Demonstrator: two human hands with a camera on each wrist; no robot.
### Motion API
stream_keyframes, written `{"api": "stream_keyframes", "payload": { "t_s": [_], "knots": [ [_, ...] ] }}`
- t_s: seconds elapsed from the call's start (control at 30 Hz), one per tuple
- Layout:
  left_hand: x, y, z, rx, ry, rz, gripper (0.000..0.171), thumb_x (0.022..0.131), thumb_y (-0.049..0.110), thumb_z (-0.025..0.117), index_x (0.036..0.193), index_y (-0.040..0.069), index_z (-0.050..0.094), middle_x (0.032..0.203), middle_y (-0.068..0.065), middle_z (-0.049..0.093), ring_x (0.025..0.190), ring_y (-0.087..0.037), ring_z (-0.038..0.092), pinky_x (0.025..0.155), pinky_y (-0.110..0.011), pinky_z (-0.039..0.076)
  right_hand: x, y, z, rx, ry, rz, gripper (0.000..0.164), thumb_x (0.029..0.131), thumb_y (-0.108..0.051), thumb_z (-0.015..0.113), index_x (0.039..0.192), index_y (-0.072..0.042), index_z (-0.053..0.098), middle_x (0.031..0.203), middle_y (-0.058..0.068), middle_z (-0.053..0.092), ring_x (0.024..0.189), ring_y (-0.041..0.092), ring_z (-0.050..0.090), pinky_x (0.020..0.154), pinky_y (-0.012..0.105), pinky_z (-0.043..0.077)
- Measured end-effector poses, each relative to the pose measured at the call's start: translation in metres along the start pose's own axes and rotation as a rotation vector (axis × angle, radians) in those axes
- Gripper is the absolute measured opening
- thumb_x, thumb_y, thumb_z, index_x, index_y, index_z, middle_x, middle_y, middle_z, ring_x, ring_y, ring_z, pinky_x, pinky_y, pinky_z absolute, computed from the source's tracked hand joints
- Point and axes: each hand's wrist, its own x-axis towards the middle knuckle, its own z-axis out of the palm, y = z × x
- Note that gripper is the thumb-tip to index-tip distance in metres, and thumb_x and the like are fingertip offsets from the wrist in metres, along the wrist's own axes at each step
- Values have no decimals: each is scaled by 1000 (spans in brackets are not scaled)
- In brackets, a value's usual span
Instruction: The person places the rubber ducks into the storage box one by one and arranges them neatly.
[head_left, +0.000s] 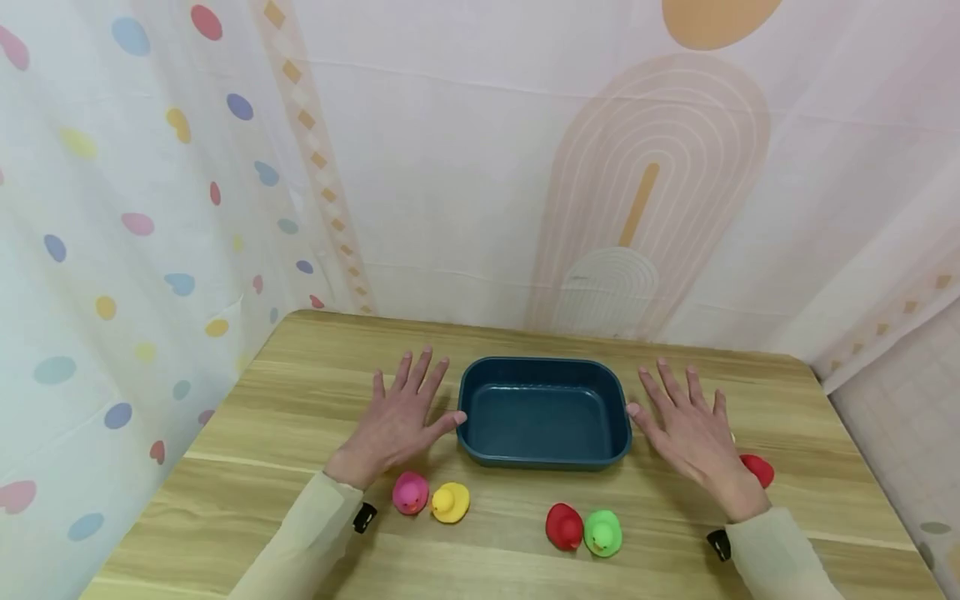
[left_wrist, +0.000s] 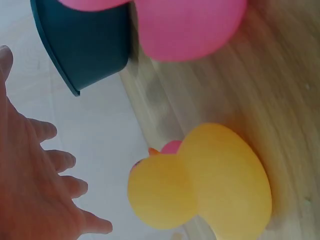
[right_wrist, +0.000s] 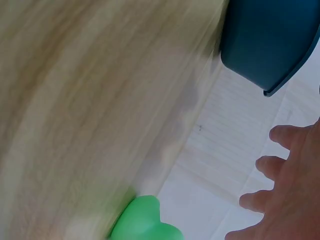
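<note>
A dark teal basin (head_left: pixel 543 462) stands on the wooden table between my two hands. On its left, my left hand (head_left: pixel 397 425) spreads its fingers, the thumb tip right at the rim. My right hand (head_left: pixel 690 433) mirrors it on the other side, fingers straight and apart, its thumb close by the rim. Neither hand holds anything. Nearer to me sit a pink rubber duck (head_left: pixel 411 493) and a yellow duck (head_left: pixel 451 502), then a red duck (head_left: pixel 564 527) beside a green duck (head_left: pixel 603 533). My right wrist partly covers another red duck (head_left: pixel 757 471).
The left wrist view shows a yellow duck (left_wrist: pixel 210 185) up close, a bit of pink behind it. A green duck (right_wrist: pixel 142 222) appears low in the right wrist view. Patterned curtains (head_left: pixel 450 167) hang behind the table (head_left: pixel 480 567) and at its sides.
</note>
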Motion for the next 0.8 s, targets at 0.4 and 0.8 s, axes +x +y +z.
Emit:
{"api": "stream_keyframes", "payload": {
  "t_s": [0.4, 0.8],
  "knots": [
    [-1, 12, 5, -66, -7, 62, 90, 100, 65, 51, 165, 10, 24, 170, -16, 20, 156, -45, 13, 115, -78, 14, -8, -5, 7, 27, 52, -60, 68, 110, -52, 41, 162, -9, 35, 167, 19, 28, 150, 58, 19, 107, 86, 12],
    [-2, 16, 6, -147, -65, 100, 89, 100, 62, 55, 164, 8, 27, 168, -14, 28, 154, -45, 22, 114, -78, 17, -16, -12, 12, 69, 1, -137, 66, 108, -50, 47, 161, -11, 38, 164, 15, 37, 150, 51, 26, 107, 83, 20]
  ]
}}
